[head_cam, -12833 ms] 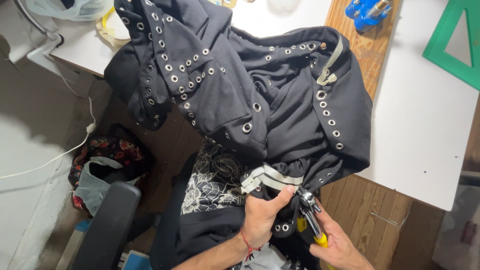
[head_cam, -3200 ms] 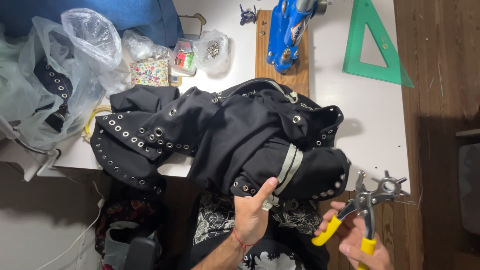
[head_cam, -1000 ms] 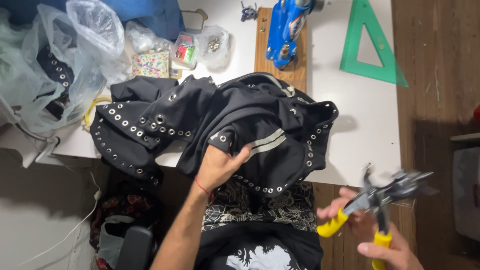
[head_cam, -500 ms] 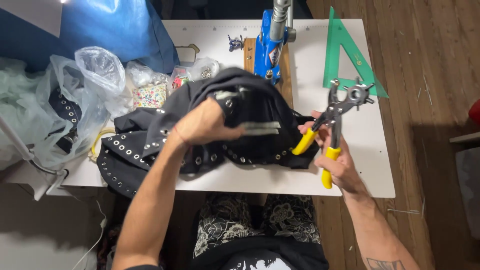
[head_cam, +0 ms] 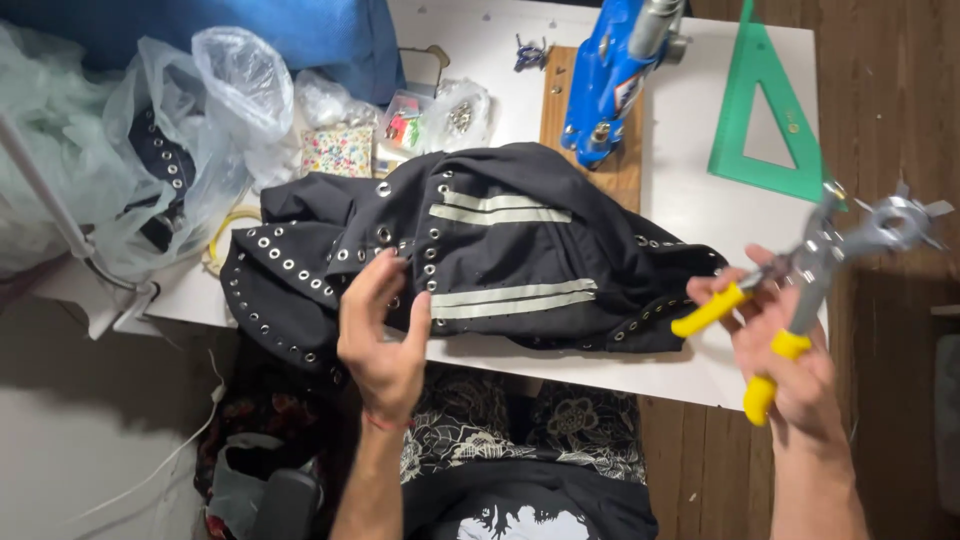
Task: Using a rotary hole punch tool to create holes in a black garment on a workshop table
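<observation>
A black garment [head_cam: 500,255] studded with metal eyelets and crossed by pale grey straps lies spread on the white table [head_cam: 690,205]. My left hand [head_cam: 383,335] hovers just in front of its near left edge, fingers apart, holding nothing. My right hand [head_cam: 785,345] is at the table's right front corner, gripping revolving punch pliers [head_cam: 815,265] by their yellow handles. The pliers' metal head points up and right, clear of the garment.
A blue hand press [head_cam: 615,70] stands on a wooden board at the back. A green set square [head_cam: 765,115] lies at the back right. Plastic bags [head_cam: 150,150], small packets of hardware [head_cam: 455,110] and a floral pincushion [head_cam: 338,150] crowd the left.
My left hand has let go of the garment, which now lies flat on the table. My right hand has swung the pliers out to the right.
</observation>
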